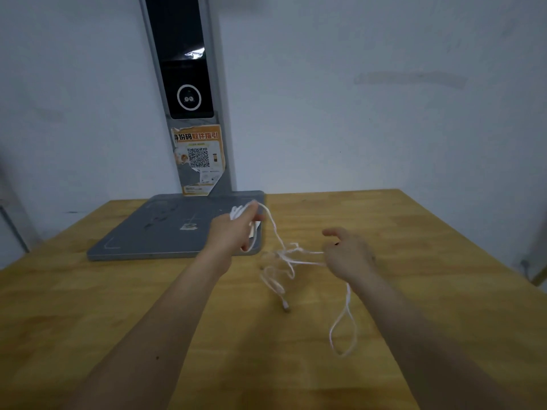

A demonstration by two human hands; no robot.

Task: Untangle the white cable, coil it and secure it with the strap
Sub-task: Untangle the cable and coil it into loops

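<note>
We observe both hands raised above a wooden table (414,232). The left hand (233,232) is closed around a bunch of loops of the white cable (278,241), held over the near right corner of a grey base plate (148,232) that lies on the table against the wall. From that hand the cable runs down and to the right into a tangled knot between the hands. The right hand (349,255) pinches strands coming out of the knot, its forefinger extended; a long loop hangs below it. One cable end with a plug (285,306) rests on the table. A grey post (189,93) with a dark screen and an orange sticker (198,155) rises from the plate.
</note>
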